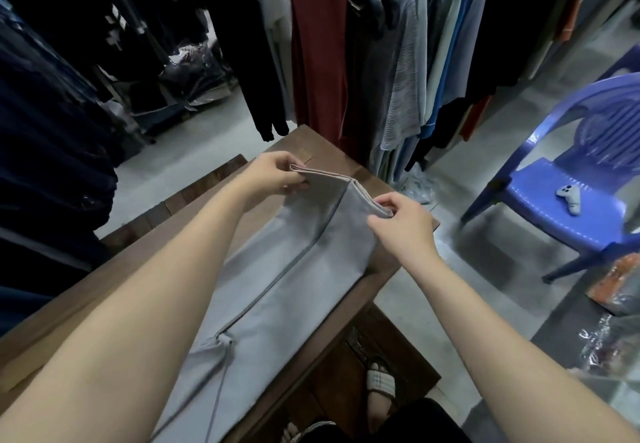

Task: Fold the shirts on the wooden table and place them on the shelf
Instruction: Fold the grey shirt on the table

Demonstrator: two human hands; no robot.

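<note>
A light grey shirt (pixel 277 287) lies lengthwise along the narrow wooden table (pixel 367 290), folded into a long strip with a seam running down its middle. Its far end is lifted off the table. My left hand (pixel 273 174) pinches the far left corner of that end. My right hand (pixel 398 221) pinches the far right corner. Both hands hold the edge raised above the tabletop. No shelf is visible.
A rack of hanging clothes (pixel 381 44) crowds the far end of the table, and dark garments (pixel 45 131) hang on the left. A blue plastic chair (pixel 571 179) with a small grey object on its seat stands at the right. Bagged clothes (pixel 616 287) lie on the floor.
</note>
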